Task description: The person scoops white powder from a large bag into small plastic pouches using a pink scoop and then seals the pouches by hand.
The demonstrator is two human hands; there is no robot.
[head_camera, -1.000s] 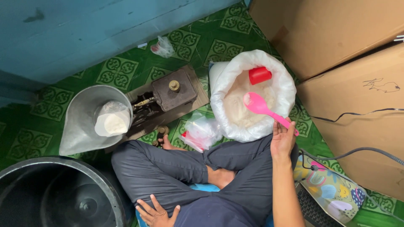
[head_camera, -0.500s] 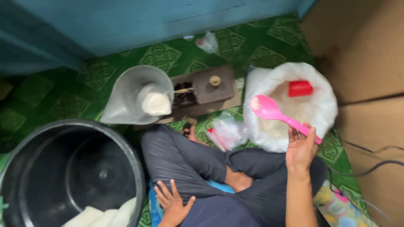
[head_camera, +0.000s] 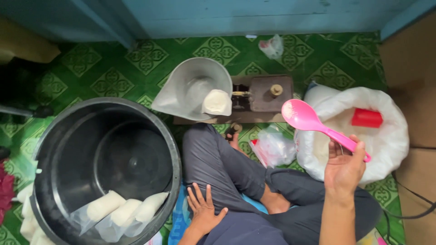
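here the right hand (head_camera: 344,169) grips the pink plastic spoon (head_camera: 318,127) loosely; it may slip into the white open sack (head_camera: 390,145). the left hand (head_camera: 203,209) rests open.

Person seen from above, lower centre of frame. Dark grey-navy trousers (head_camera: 236,177), smooth thin fabric, soft folds across thighs and knees; trouser cloth runs from centre toward lower right of frame. Forearms bare, no sleeves showing. Left hand (head_camera: 203,209) at bottom centre, bare, no ring or watch visible. Right hand (head_camera: 344,169) at right of centre, bare, no bracelet visible. One bare foot (head_camera: 274,203) showing between trouser legs, no shoe or sock.
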